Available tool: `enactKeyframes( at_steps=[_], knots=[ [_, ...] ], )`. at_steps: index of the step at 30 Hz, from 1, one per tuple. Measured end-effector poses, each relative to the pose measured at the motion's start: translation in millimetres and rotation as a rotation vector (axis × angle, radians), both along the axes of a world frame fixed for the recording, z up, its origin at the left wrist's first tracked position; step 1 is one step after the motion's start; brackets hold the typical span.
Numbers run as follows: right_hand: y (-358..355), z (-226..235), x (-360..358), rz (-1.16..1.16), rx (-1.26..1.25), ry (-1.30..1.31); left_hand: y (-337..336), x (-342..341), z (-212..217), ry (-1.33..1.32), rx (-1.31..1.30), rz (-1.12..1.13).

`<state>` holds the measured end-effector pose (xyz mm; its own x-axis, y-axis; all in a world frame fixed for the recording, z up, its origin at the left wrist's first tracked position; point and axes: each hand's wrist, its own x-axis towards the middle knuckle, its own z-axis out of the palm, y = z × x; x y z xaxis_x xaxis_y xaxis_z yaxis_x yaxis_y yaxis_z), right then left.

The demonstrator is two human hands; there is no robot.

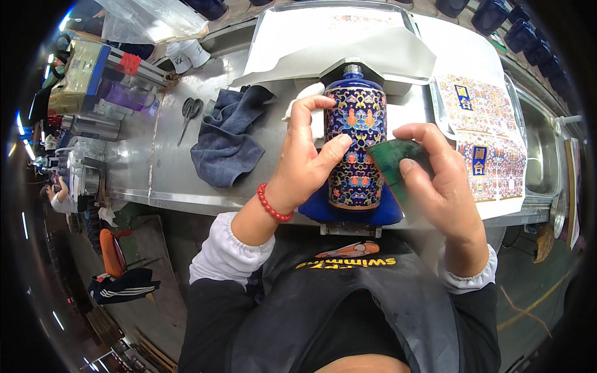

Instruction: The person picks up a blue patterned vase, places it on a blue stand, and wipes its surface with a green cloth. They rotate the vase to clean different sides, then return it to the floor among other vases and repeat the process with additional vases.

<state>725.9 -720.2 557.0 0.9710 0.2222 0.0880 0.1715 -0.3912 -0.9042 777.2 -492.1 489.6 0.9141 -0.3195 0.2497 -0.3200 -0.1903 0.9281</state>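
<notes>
A dark blue bottle [354, 146] with a colourful floral wrap lies with its neck pointing away from me, on a blue pad [348, 214]. My left hand [311, 146], with a red bead bracelet at the wrist, grips the bottle's left side, thumb and index finger resting on the patterned face. In my right hand [435, 177] is a thin green scraper [393, 160], pinched between thumb and fingers, its edge at the bottle's right side. Part of the scraper is hidden by my fingers.
Left of the bottle, a grey-blue cloth [229, 137] and black scissors [189, 118] lie on the metal table [134, 163]. Printed floral sheets [488, 140] are at the right, beside a metal sink [542, 161]. Behind the bottle stands a tray [255, 46] with white sheets.
</notes>
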Motion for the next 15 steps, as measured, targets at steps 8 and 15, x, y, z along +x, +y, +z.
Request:
enactKeyframes(
  at_steps=[8, 15],
  knots=[
    [-6.9, -12.6, 3.0, -0.037, 0.146, -0.024, -9.7, -4.0, 2.6, 0.418, -0.372, -0.136],
    [-14.7, -26.2, 6.7, -0.054, 0.227, -0.005, -16.9, -12.6, -1.8, 0.230, -0.070, -0.061]
  ],
)
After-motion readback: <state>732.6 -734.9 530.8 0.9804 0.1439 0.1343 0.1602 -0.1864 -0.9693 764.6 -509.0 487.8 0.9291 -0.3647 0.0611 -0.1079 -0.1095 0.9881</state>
